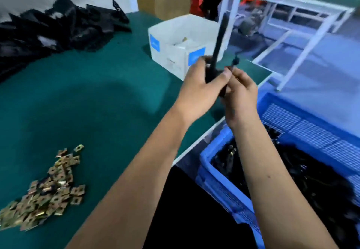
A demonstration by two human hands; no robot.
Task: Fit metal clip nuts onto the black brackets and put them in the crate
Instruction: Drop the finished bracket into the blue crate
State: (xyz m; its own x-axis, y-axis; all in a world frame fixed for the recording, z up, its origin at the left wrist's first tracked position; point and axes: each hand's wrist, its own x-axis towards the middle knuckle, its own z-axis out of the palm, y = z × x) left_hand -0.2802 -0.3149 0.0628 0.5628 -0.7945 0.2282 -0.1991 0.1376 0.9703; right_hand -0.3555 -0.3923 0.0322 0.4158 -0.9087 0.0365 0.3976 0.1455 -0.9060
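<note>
Left hand [196,89] grips a black bracket [219,42] upright, right hand [240,95] pinching its lower end beside the thumb.

A long black bracket [219,40] stands near-upright above the blue crate [220,182] of brackets; brass clip nuts [44,192] lie heaped on the table.

Even, cool indoor light; soft and smeared picture

Motion blur smears the hands [218,87] and the black bracket [219,42] they hold, and the pile of black parts [48,32] at top left loses its edges. A broad soft shadow lies on the green table [109,100]. Straight white frame bars [303,52] lean and bow toward the right edge. No harsh glare shows.
</note>
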